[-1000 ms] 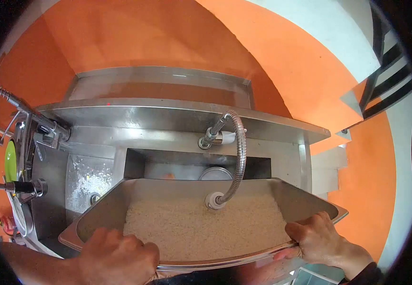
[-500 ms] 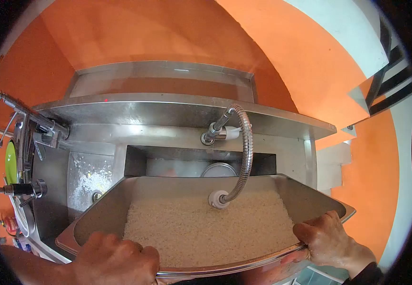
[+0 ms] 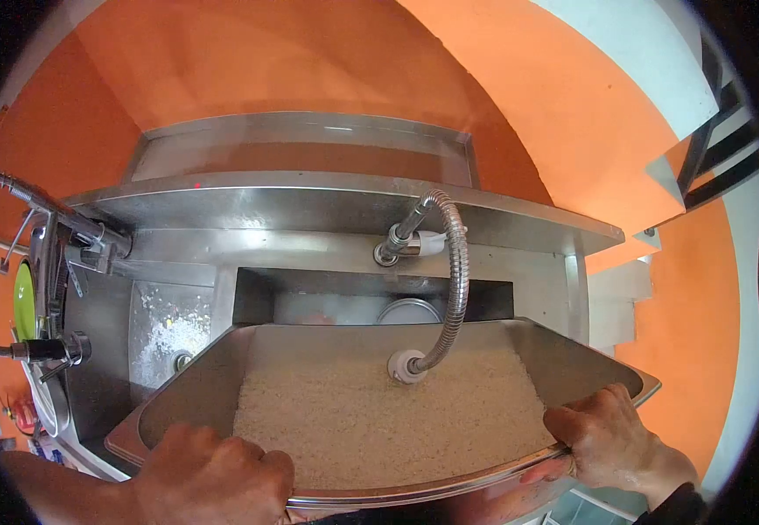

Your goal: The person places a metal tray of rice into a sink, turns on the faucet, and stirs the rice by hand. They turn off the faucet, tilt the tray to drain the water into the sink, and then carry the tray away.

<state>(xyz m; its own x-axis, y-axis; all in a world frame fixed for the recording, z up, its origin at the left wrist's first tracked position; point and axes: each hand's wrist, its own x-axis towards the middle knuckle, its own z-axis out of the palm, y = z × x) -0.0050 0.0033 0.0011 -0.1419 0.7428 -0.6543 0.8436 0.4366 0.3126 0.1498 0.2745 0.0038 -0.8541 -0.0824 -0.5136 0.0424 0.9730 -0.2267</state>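
A large rectangular steel pan rests across the front of a sink, its near rim toward me. A layer of pale grain that looks like rice covers its floor. My left hand is closed over the near rim at the left. Toward the right end of that same rim, my right hand grips it with curled fingers. Above the grain hangs the white nozzle of a flexible metal faucet hose. No water stream shows at the nozzle.
Behind the pan, the sink basin holds cloudy water and a round metal-rimmed item. White bits lie in the left basin near its drain. A spray faucet and a green dish stand at far left. A steel ledge runs behind.
The whole view has shifted slightly, so everything sits a few pixels to the right. Both hands keep their grip on the pan's rim.
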